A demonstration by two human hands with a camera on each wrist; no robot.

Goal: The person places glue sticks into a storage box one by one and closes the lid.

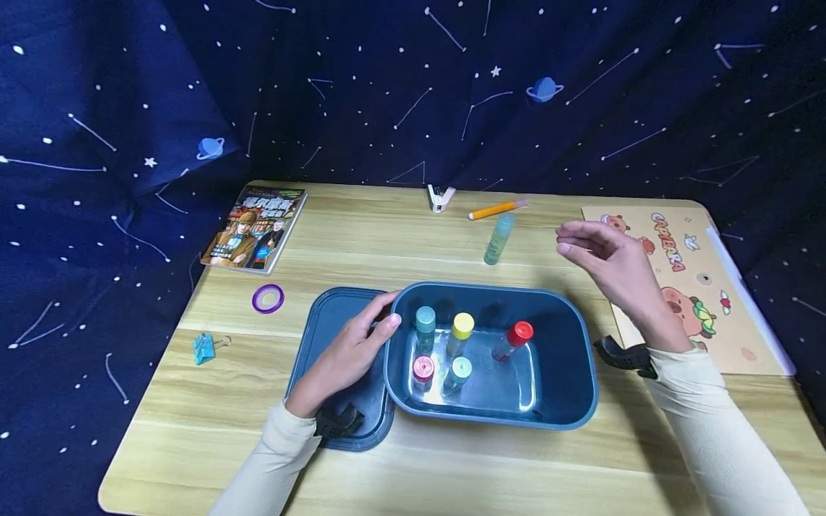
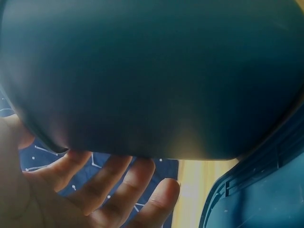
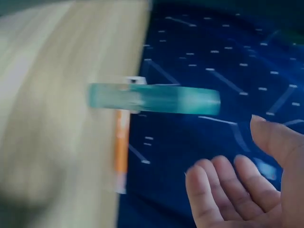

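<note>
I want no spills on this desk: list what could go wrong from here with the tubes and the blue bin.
1. The teal tube stands alone near the open right hand; a hasty reach could tip it toward the pencil.
2. The red-capped tube leans in the bin; adding another may topple the upright tubes.
3. The left hand only rests against the bin, so it might slide.

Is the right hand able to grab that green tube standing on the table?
Probably yes. The right hand hovers open just beside the green tube, and nothing stands between them on the table.
</note>
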